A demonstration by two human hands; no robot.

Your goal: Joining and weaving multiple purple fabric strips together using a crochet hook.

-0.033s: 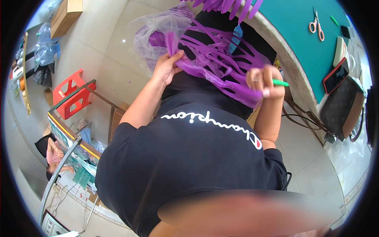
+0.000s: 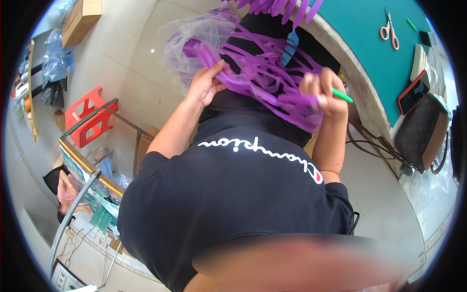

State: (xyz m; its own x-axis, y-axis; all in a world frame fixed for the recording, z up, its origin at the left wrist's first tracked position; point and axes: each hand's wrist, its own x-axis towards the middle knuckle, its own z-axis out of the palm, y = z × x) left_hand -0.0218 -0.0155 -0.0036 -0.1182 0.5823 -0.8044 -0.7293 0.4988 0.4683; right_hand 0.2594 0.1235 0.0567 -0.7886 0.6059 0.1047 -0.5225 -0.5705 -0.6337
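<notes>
Across my lap spreads a tangle of purple, rubbery strips (image 2: 253, 58), with gaps between them. My left hand (image 2: 206, 86) is closed, thumb and fingers pinching a purple strip at the left end of the tangle; its free end blurs above the fingers. My right hand (image 2: 327, 93), partly smeared by motion, is curled round a slim green-handled tool (image 2: 343, 96) whose working end I cannot make out. A purple piece lies against that hand's fingertips; whether they grip it is unclear. A clear plastic bag (image 2: 180, 41) holds more purple pieces beside my left hand.
More purple strips (image 2: 279, 7) hang over the edge of the green-topped table (image 2: 362, 44), near a blue tag (image 2: 290, 47). Scissors (image 2: 389, 31), a phone (image 2: 414, 93) and a dark bag (image 2: 422, 131) are at right. A red stool (image 2: 91, 117) stands left; another person (image 2: 68, 190) sits beyond.
The strip end above my left hand has swung to the left and down. My right hand has shifted slightly up and left, and the green tool tilts more steeply.
</notes>
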